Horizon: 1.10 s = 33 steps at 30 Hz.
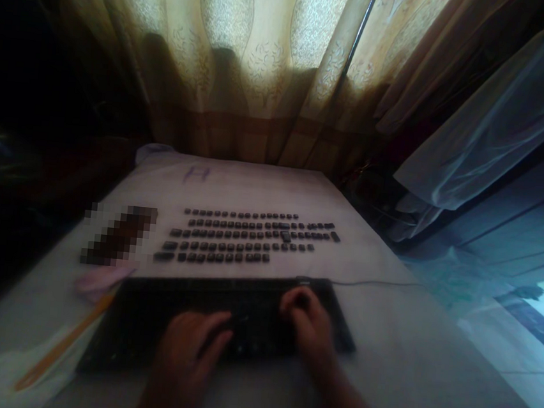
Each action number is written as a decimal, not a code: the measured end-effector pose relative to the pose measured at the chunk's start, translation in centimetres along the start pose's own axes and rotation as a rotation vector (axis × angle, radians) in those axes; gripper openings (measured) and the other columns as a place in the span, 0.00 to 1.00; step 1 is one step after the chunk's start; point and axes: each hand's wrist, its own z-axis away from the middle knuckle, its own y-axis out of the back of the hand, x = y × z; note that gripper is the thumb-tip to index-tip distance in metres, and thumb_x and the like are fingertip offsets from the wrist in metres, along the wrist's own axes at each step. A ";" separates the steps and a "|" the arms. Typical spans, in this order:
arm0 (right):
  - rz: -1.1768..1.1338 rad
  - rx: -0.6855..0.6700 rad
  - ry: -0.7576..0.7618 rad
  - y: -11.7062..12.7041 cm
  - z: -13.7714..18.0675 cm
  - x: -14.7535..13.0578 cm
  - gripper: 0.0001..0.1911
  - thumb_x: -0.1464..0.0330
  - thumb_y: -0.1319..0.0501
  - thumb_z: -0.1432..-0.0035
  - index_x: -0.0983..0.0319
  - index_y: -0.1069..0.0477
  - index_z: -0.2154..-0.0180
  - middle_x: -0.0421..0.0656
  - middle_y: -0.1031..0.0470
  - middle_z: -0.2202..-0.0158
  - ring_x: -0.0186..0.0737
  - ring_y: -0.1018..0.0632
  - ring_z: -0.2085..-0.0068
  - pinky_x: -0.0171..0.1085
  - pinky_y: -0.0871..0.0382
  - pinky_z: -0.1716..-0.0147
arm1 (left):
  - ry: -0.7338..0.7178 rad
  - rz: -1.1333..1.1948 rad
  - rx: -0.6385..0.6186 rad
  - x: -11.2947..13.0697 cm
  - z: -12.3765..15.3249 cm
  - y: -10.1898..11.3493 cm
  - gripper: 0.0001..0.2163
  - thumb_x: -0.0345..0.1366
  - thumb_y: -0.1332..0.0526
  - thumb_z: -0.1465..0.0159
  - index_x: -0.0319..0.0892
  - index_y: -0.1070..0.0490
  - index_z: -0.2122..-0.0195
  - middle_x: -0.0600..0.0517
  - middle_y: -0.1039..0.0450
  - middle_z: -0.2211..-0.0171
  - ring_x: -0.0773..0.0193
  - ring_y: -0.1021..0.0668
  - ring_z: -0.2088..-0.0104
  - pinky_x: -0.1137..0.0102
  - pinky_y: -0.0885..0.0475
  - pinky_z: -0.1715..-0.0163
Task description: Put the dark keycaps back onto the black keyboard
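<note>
A black keyboard (156, 308) lies across the front of the table, most of its keycaps off and only a few small pieces showing near its middle. Over its lower middle, my left hand (190, 350) has thumb and fingers pinched together around something thin and dark, too blurred to name. My right hand (307, 316) is curled above the keyboard's right part, its fingertips closed; whatever they hold is hidden in shadow. Behind the keyboard, loose black keycaps (230, 233) stand in several rows on the pale tabletop.
Left of the keyboard lie a long orange-brown stick (66, 344), a white cloth (0, 370) and a pink cloth (98, 279). A dark, pixelated object (122, 238) rests behind them. The cable (375, 282) runs right. A curtain (263, 100) hangs beyond the white table (273, 191).
</note>
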 end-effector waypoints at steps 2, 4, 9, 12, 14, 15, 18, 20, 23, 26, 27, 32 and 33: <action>0.010 -0.136 -0.029 0.2 0.2 -0.3 0.07 0.71 0.47 0.45 0.59 0.32 0.72 0.37 0.33 0.78 0.34 0.31 0.76 0.31 0.36 0.77 | 0.014 0.014 -0.007 -0.1 0.2 0.1 0.09 0.41 0.42 0.33 0.46 0.26 0.56 0.53 0.21 0.67 0.62 0.21 0.67 0.67 0.25 0.66; 0.032 -0.252 -0.031 0.0 0.5 -0.4 0.06 0.68 0.43 0.45 0.60 0.28 0.68 0.37 0.31 0.77 0.34 0.30 0.76 0.31 0.35 0.77 | 0.013 0.023 -0.026 -0.1 0.4 0.2 0.09 0.41 0.42 0.33 0.47 0.27 0.55 0.53 0.21 0.66 0.62 0.20 0.67 0.67 0.25 0.66; 0.082 -0.370 0.027 -0.9 1.1 0.1 0.15 0.66 0.36 0.47 0.58 0.24 0.56 0.39 0.21 0.72 0.36 0.25 0.74 0.33 0.29 0.74 | 0.013 0.041 -0.051 -0.2 0.6 0.0 0.09 0.41 0.41 0.34 0.47 0.27 0.54 0.52 0.20 0.65 0.61 0.20 0.66 0.66 0.25 0.65; 0.098 -0.399 0.081 -1.0 1.2 0.1 0.11 0.66 0.36 0.45 0.59 0.22 0.59 0.41 0.18 0.68 0.38 0.21 0.71 0.34 0.27 0.69 | -0.010 0.055 -0.043 -0.3 0.7 -0.2 0.09 0.40 0.41 0.34 0.48 0.26 0.54 0.52 0.20 0.65 0.61 0.20 0.65 0.66 0.24 0.64; 0.116 -0.409 0.097 -0.7 1.1 -0.2 0.10 0.67 0.36 0.45 0.59 0.21 0.60 0.41 0.18 0.69 0.38 0.20 0.70 0.34 0.26 0.69 | -0.009 0.047 -0.031 -0.3 0.9 -0.3 0.10 0.40 0.41 0.34 0.47 0.27 0.54 0.51 0.20 0.64 0.60 0.19 0.64 0.66 0.24 0.63; 0.127 -0.403 0.102 -0.5 0.8 -0.3 0.09 0.67 0.36 0.45 0.59 0.21 0.61 0.41 0.18 0.68 0.39 0.20 0.70 0.35 0.26 0.68 | 0.001 0.030 -0.026 -0.4 1.0 -0.3 0.11 0.41 0.41 0.34 0.47 0.28 0.53 0.51 0.20 0.62 0.60 0.19 0.63 0.66 0.23 0.62; 0.162 -0.296 0.090 1.1 -1.2 -0.6 0.10 0.66 0.36 0.46 0.59 0.20 0.61 0.43 0.17 0.66 0.41 0.19 0.67 0.37 0.25 0.65 | 0.006 -0.054 -0.024 -1.1 1.4 -0.2 0.15 0.43 0.41 0.34 0.47 0.31 0.48 0.50 0.21 0.56 0.58 0.19 0.57 0.64 0.23 0.58; 0.216 -0.186 0.056 2.5 -3.5 -0.5 0.10 0.66 0.36 0.46 0.59 0.20 0.62 0.43 0.18 0.68 0.42 0.19 0.67 0.38 0.25 0.66 | -0.014 -0.097 -0.022 -1.6 1.6 -0.1 0.16 0.43 0.42 0.34 0.47 0.33 0.46 0.49 0.21 0.54 0.57 0.20 0.56 0.63 0.23 0.57; 0.377 -0.104 -0.014 4.5 -7.4 0.1 0.14 0.66 0.35 0.48 0.62 0.20 0.59 0.38 0.24 0.80 0.38 0.25 0.78 0.35 0.30 0.76 | -0.044 -0.112 -0.008 -2.1 1.8 -0.1 0.15 0.41 0.44 0.33 0.48 0.34 0.45 0.49 0.21 0.55 0.58 0.20 0.56 0.64 0.24 0.55; 0.536 -0.096 -0.025 5.2 -10.0 1.0 0.12 0.66 0.34 0.48 0.61 0.19 0.60 0.37 0.25 0.80 0.37 0.26 0.79 0.35 0.32 0.76 | -0.075 -0.125 -0.005 -2.4 1.6 -0.1 0.14 0.39 0.44 0.32 0.47 0.33 0.46 0.50 0.21 0.56 0.59 0.19 0.56 0.66 0.24 0.55; 0.580 -0.103 -0.036 5.2 -10.5 1.3 0.12 0.66 0.35 0.47 0.60 0.19 0.60 0.38 0.23 0.79 0.38 0.25 0.77 0.35 0.32 0.75 | -0.084 -0.130 -0.012 -2.4 1.5 -0.1 0.14 0.39 0.45 0.32 0.47 0.33 0.47 0.50 0.21 0.56 0.60 0.19 0.56 0.66 0.24 0.55; 0.699 -0.136 -0.094 4.6 -11.3 2.6 0.12 0.67 0.35 0.47 0.59 0.19 0.59 0.43 0.18 0.71 0.43 0.20 0.70 0.38 0.28 0.68 | -0.143 -0.149 -0.022 -2.8 1.3 0.1 0.13 0.39 0.46 0.32 0.46 0.33 0.47 0.50 0.20 0.57 0.61 0.19 0.58 0.68 0.24 0.57; 0.707 -0.139 -0.097 4.5 -11.4 2.8 0.12 0.67 0.34 0.47 0.58 0.19 0.60 0.43 0.18 0.69 0.43 0.19 0.68 0.39 0.28 0.67 | -0.153 -0.152 -0.023 -2.9 1.3 0.1 0.13 0.39 0.46 0.32 0.46 0.33 0.48 0.50 0.20 0.57 0.61 0.19 0.58 0.68 0.24 0.57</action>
